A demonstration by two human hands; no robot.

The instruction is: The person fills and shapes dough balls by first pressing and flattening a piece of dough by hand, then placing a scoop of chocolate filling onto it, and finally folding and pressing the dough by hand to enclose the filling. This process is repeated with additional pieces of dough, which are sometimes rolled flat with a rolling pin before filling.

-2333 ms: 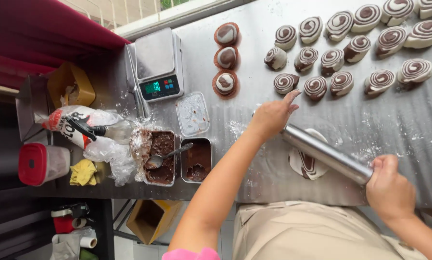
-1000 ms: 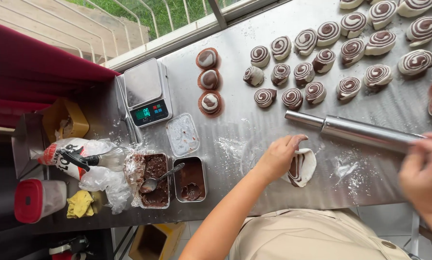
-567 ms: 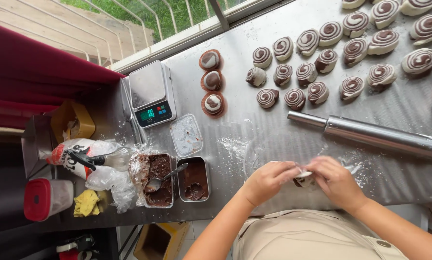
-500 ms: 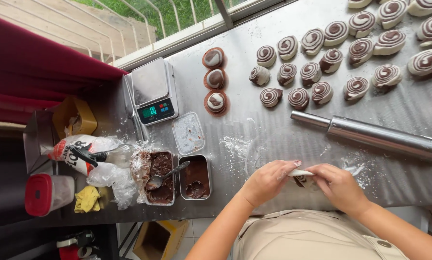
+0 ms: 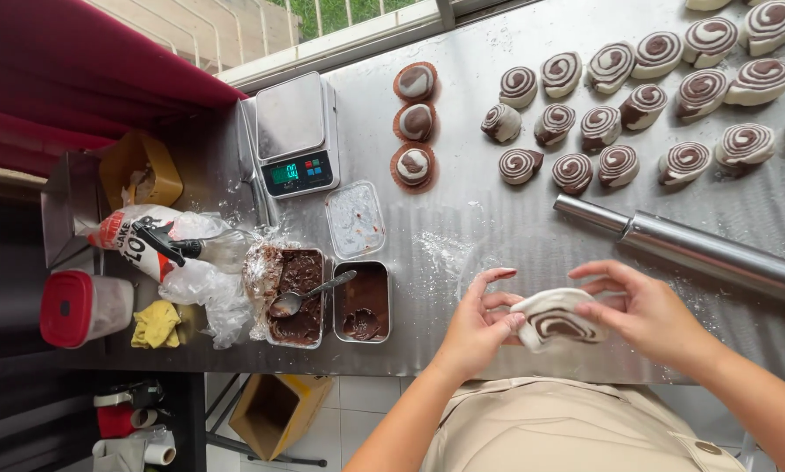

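Dough in both hands' grip

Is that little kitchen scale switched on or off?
On: the scale has its small display lit green, with nothing on its platform.

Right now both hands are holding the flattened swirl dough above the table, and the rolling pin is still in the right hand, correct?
Not quite. In the head view, both hands, left and right, do hold the flattened swirl dough, but the rolling pin lies on the steel table, beyond the right hand, gripped by neither.
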